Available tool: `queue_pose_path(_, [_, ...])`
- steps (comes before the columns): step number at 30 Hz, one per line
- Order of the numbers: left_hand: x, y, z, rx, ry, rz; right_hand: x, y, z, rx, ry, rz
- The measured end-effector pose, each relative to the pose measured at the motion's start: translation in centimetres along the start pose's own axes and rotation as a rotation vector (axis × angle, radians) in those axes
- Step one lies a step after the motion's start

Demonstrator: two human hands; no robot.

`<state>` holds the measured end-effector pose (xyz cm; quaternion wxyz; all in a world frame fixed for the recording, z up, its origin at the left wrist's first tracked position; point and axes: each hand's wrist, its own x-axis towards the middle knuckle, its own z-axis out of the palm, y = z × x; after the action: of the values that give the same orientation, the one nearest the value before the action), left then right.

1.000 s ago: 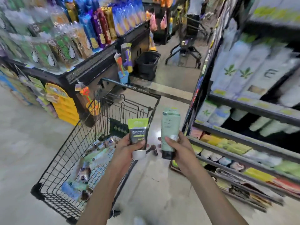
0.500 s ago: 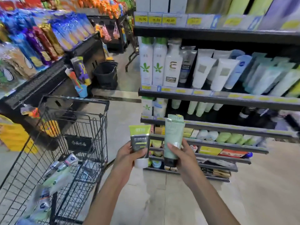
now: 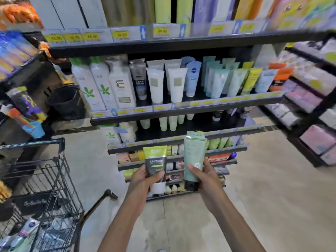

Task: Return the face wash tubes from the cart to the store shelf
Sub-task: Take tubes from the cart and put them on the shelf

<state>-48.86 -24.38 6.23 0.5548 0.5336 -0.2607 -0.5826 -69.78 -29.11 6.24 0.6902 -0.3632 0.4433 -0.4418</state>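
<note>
My left hand [image 3: 143, 180] grips a grey and lime-green face wash tube [image 3: 156, 164] with a white cap, held upright. My right hand [image 3: 205, 177] grips a taller pale green tube [image 3: 193, 157] with a black cap, also upright. Both tubes are held side by side in front of the store shelf [image 3: 181, 110], whose middle tier carries rows of white, blue and green tubes. The wire cart [image 3: 47, 193] stands at the lower left, with more tubes [image 3: 27, 231] lying in its basket.
A black basket [image 3: 67, 100] sits on the floor beside the shelf's left end. A snack rack [image 3: 16, 57] fills the left side, and another shelf [image 3: 312, 91] runs along the right. Bare floor lies under my arms.
The view has swung right, from the cart and aisle to face the shelf squarely. The cart has slid to the lower left. Both hands keep the same hold on their tubes.
</note>
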Motion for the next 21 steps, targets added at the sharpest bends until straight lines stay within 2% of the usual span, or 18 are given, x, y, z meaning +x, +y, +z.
queue_pose_path(10, [5.7, -0.5, 4.6, 0.082, -0.139, -0.04, 1.7, -2.2, -3.9, 0.02, 0.165, -0.074])
queue_pose_path(21, [9.4, -2.6, 12.5, 0.104, -0.123, -0.075, 5.0, -4.6, -11.6, 0.016, 0.179, -0.06])
